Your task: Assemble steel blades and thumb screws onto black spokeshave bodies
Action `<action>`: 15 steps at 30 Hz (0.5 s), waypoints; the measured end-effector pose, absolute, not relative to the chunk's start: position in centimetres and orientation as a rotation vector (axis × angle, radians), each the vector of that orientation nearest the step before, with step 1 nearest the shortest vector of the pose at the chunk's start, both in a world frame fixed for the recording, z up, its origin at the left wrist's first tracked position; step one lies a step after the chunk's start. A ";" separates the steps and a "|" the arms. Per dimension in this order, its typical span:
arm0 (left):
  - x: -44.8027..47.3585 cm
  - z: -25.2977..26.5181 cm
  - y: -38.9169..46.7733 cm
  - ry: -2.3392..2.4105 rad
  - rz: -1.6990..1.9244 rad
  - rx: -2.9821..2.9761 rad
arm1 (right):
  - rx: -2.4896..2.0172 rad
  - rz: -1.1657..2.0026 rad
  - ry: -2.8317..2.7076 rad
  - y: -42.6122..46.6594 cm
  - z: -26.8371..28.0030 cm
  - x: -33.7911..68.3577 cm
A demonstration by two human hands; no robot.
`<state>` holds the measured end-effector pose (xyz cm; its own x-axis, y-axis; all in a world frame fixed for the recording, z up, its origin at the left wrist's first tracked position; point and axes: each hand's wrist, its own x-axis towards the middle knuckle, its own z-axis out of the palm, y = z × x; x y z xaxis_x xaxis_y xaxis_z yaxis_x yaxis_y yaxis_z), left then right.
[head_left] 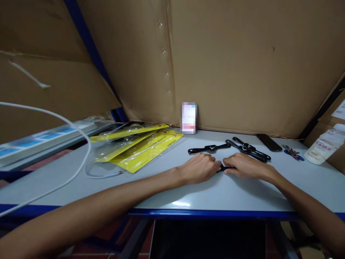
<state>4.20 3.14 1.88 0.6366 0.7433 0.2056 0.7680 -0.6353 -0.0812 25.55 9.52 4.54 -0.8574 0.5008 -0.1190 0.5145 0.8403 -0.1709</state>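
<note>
Close together above the white table, both hands grip one black spokeshave [222, 168], of which only a short middle part shows. My left hand [199, 168] is closed on its left end, thumb and fingers pressed together near the middle. Around the right end, my right hand [244, 166] is closed too, with the fingers bent downward. Just beyond the hands lies another black spokeshave [209, 148], flat and roughly crosswise. More black spokeshaves [249, 149] lie in an overlapping pile behind my right hand.
Yellow cards in clear blister packs [145, 151] are stacked at left. A white cable [87, 144] loops near a power strip [40, 140]. A lit phone [189, 118] leans on the cardboard wall. A dark case [268, 142], keys [293, 153] and a bottle [325, 145] are at right.
</note>
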 end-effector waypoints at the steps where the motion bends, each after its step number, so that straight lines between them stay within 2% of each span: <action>1: 4.3 2.0 3.3 -1.269 -0.201 -2.697 | 0.803 -0.328 2.958 9.6 4.4 25.5; 7: 4.9 2.9 4.4 -1.394 -0.020 -2.626 | 0.822 -0.350 3.011 10.3 4.0 25.3; 15: 5.9 2.8 3.6 -1.563 -0.064 -2.559 | 0.835 -0.297 3.013 10.4 4.0 25.2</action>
